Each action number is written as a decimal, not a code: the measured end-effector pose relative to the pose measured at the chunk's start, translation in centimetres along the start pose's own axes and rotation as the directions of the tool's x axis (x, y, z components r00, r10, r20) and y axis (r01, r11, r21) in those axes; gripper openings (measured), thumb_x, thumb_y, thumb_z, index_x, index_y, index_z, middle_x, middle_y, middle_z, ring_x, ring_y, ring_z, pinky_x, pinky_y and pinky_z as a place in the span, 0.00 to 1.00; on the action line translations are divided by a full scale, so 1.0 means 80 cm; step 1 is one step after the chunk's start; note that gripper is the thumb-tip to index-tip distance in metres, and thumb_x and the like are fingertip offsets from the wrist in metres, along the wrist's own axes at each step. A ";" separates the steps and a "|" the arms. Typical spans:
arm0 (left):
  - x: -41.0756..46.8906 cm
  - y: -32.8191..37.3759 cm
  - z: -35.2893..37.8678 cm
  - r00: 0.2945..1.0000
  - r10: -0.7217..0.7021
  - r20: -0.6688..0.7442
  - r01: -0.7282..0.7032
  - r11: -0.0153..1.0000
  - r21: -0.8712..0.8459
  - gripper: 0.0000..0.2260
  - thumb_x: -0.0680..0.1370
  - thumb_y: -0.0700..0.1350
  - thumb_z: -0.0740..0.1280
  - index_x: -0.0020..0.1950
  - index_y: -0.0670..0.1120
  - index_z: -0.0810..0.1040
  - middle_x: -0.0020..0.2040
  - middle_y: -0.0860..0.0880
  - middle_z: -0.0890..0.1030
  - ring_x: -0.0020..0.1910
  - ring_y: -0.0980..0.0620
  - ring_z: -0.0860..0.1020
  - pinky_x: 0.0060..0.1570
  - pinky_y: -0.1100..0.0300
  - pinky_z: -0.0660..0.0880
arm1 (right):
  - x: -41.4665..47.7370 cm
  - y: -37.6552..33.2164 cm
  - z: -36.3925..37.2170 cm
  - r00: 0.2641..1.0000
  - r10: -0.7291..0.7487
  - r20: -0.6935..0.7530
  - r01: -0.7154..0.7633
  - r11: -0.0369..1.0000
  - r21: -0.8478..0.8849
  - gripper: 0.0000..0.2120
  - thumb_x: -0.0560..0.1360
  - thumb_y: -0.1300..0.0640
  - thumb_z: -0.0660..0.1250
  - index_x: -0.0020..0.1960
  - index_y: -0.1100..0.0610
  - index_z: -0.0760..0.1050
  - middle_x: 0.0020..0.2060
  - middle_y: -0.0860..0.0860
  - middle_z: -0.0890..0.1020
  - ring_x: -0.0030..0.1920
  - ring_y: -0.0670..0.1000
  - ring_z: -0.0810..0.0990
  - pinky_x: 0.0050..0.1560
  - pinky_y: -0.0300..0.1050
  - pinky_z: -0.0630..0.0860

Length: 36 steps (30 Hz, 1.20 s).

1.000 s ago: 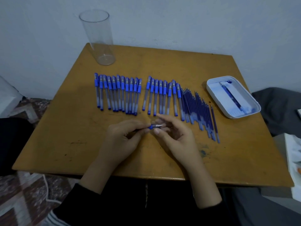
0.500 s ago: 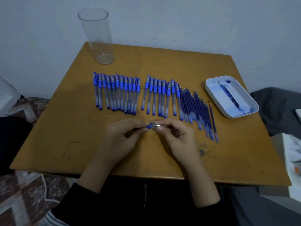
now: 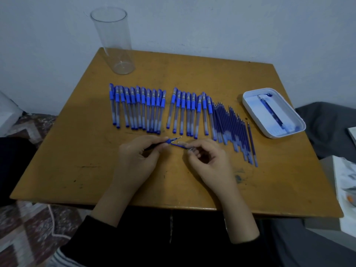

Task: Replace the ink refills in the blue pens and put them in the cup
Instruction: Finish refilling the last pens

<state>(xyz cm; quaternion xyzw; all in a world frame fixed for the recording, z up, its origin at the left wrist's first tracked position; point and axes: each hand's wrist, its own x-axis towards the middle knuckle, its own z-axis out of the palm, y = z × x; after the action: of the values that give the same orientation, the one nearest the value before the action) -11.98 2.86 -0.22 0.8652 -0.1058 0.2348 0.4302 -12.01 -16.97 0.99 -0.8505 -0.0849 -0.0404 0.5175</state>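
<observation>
Pale wall backs a worn wooden surface (image 3: pixel 192 70) that fills most of the frame. At its upper left corner stands a tall clear cup (image 3: pixel 113 41), upright, with nothing inside it. Across the middle lie two rows of blue pens, side by side with caps toward the wall: a left row (image 3: pixel 136 108) and, after a small gap, a right row (image 3: pixel 189 112). Touching the right row's edge is a fan of bare ink refills (image 3: pixel 233 130). Right of those, near the surface's right edge, sits a white tray (image 3: pixel 285 134) with one refill (image 3: pixel 270 110) lying in it. Both hands meet at centre frame, just below the rows. The left hand (image 3: pixel 136 160) grips a pen (image 3: pixel 169 141) near its blue grip section, metal tip pointing up and right. The right hand (image 3: pixel 210 160) pinches a slim blue piece (image 3: pixel 180 146) between thumb and fingertips (refill or front section, too blurred to say), its other end meeting the pen.
</observation>
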 end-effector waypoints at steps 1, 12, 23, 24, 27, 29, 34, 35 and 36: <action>0.000 0.000 0.000 1.000 0.001 0.001 -0.001 1.000 0.003 0.09 0.74 0.39 0.77 0.54 0.45 0.86 0.50 0.57 0.83 0.51 0.63 0.81 0.54 0.70 0.75 | 0.000 -0.001 0.000 1.000 -0.016 0.011 0.016 0.999 -0.046 0.08 0.75 0.62 0.71 0.51 0.51 0.81 0.45 0.46 0.81 0.47 0.45 0.78 0.48 0.32 0.75; 0.000 0.003 0.000 0.999 0.018 0.027 -0.019 1.000 0.015 0.09 0.74 0.38 0.77 0.53 0.44 0.87 0.50 0.58 0.83 0.50 0.63 0.81 0.53 0.72 0.75 | 0.001 -0.003 0.005 0.993 -0.112 0.048 0.120 0.968 -0.223 0.07 0.73 0.63 0.72 0.48 0.55 0.79 0.42 0.45 0.78 0.48 0.41 0.75 0.47 0.27 0.70; -0.001 0.003 0.000 0.999 0.024 0.047 -0.025 0.999 0.023 0.09 0.74 0.39 0.77 0.53 0.44 0.87 0.50 0.57 0.84 0.50 0.62 0.81 0.54 0.71 0.75 | 0.002 0.002 0.009 0.988 -0.146 0.043 0.152 0.955 -0.255 0.06 0.73 0.63 0.72 0.49 0.56 0.80 0.44 0.46 0.79 0.48 0.40 0.74 0.48 0.26 0.69; -0.001 0.004 0.000 0.999 0.024 0.045 -0.025 1.000 0.020 0.09 0.74 0.39 0.77 0.53 0.44 0.87 0.50 0.57 0.84 0.50 0.62 0.82 0.54 0.71 0.75 | 0.003 0.003 0.009 0.988 -0.146 0.042 0.152 0.955 -0.256 0.05 0.74 0.62 0.72 0.49 0.56 0.80 0.43 0.47 0.79 0.48 0.40 0.74 0.48 0.26 0.69; 0.000 0.004 0.000 0.999 0.020 0.050 -0.021 1.000 0.014 0.09 0.74 0.39 0.77 0.53 0.45 0.86 0.50 0.57 0.84 0.50 0.62 0.82 0.53 0.70 0.75 | 0.003 0.003 0.009 0.988 -0.147 0.044 0.154 0.953 -0.263 0.05 0.75 0.61 0.72 0.50 0.56 0.80 0.43 0.46 0.78 0.48 0.40 0.74 0.48 0.27 0.70; 0.000 0.004 0.001 0.998 0.030 0.052 -0.030 0.999 0.017 0.09 0.74 0.39 0.77 0.54 0.45 0.86 0.50 0.57 0.84 0.50 0.62 0.82 0.53 0.70 0.76 | 0.003 0.003 0.009 0.988 -0.149 0.047 0.156 0.954 -0.257 0.05 0.75 0.61 0.72 0.51 0.56 0.80 0.44 0.46 0.79 0.47 0.41 0.75 0.48 0.28 0.71; 0.000 0.006 -0.001 0.998 0.033 0.058 -0.035 0.999 0.027 0.09 0.74 0.39 0.77 0.53 0.45 0.86 0.50 0.58 0.83 0.51 0.62 0.81 0.54 0.73 0.74 | 0.002 0.005 0.009 0.986 -0.161 0.036 0.165 0.957 -0.239 0.06 0.74 0.61 0.72 0.52 0.57 0.81 0.43 0.46 0.78 0.47 0.41 0.75 0.48 0.29 0.71; 0.001 0.007 -0.002 0.998 0.036 0.061 -0.037 0.999 0.027 0.09 0.74 0.39 0.77 0.53 0.44 0.86 0.50 0.57 0.83 0.51 0.62 0.81 0.54 0.73 0.74 | 0.002 0.005 0.009 0.986 -0.162 0.025 0.163 0.960 -0.229 0.06 0.74 0.61 0.72 0.52 0.57 0.81 0.43 0.46 0.79 0.47 0.41 0.76 0.48 0.29 0.71; 0.000 0.007 -0.003 0.997 0.037 0.062 -0.039 0.999 0.023 0.09 0.74 0.39 0.77 0.53 0.44 0.86 0.50 0.57 0.83 0.51 0.63 0.81 0.54 0.73 0.74 | 0.001 0.005 0.009 0.987 -0.161 0.005 0.159 0.965 -0.209 0.06 0.75 0.61 0.72 0.52 0.56 0.81 0.44 0.46 0.79 0.47 0.42 0.76 0.48 0.29 0.72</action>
<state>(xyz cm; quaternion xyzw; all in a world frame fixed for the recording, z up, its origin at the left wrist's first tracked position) -12.23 2.67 0.31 0.8749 -0.1327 0.2175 0.4118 -11.84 -16.52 0.33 -0.8902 -0.1453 -0.0961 0.4209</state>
